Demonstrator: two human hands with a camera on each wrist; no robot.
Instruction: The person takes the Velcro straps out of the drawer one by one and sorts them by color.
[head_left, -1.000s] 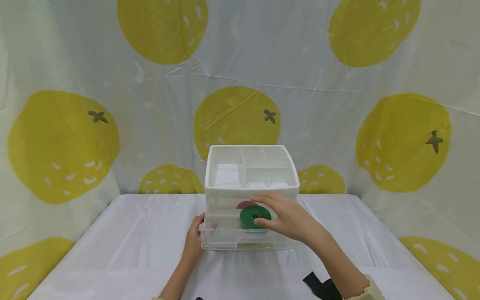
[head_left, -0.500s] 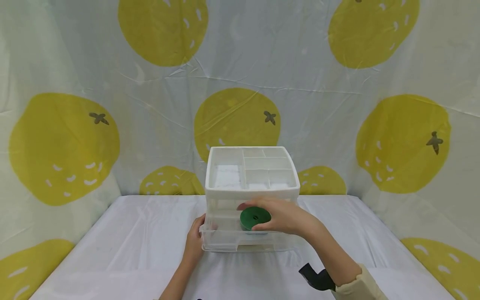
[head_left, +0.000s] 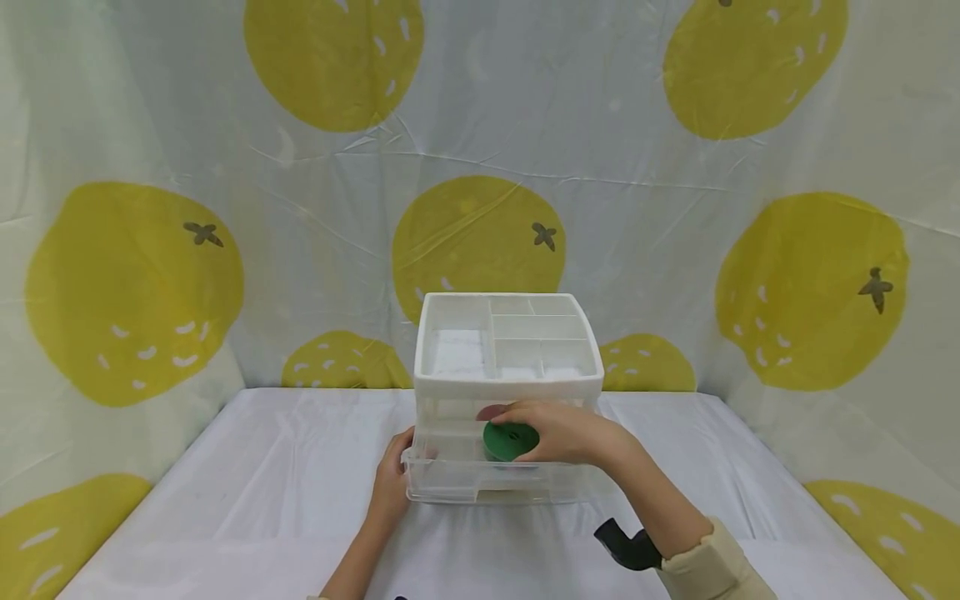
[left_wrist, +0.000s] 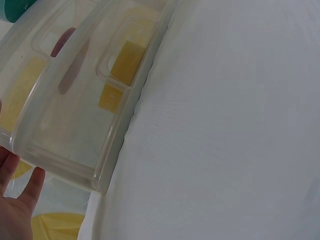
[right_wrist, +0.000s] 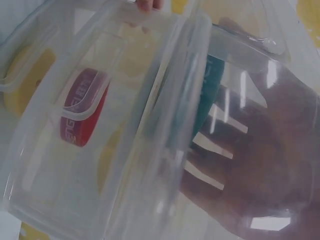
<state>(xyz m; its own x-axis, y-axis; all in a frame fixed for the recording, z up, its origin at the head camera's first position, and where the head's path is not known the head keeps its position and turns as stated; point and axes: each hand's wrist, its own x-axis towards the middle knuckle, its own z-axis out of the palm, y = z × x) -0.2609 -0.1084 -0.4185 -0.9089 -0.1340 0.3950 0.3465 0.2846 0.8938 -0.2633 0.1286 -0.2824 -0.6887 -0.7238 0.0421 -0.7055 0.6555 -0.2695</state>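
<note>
My right hand (head_left: 566,432) is at the front of the clear drawer box, its thumb and fingers round a green roll (head_left: 506,440) above the pulled-out drawer (head_left: 442,482). In the right wrist view the fingers (right_wrist: 250,145) of that hand show blurred through clear plastic, against the same roll (right_wrist: 206,100), which bears lettering. My left hand (head_left: 388,483) rests against the left side of the box; its fingers (left_wrist: 32,187) touch a corner of the box in the left wrist view. A red roll (right_wrist: 85,107) with lettering shows through another drawer.
A white organiser top (head_left: 510,329) with several compartments crowns the box. A yellow roll (right_wrist: 30,75) shows through plastic. White cloth (head_left: 300,467) covers the table, and a lemon-print curtain (head_left: 600,167) hangs behind. A black curved piece (head_left: 628,546) sits by the right sleeve (head_left: 712,562).
My right hand has closed its thumb and fingers round the green roll, covering more of its right side. The roll tilts slightly. My left hand stays at the box's side.
</note>
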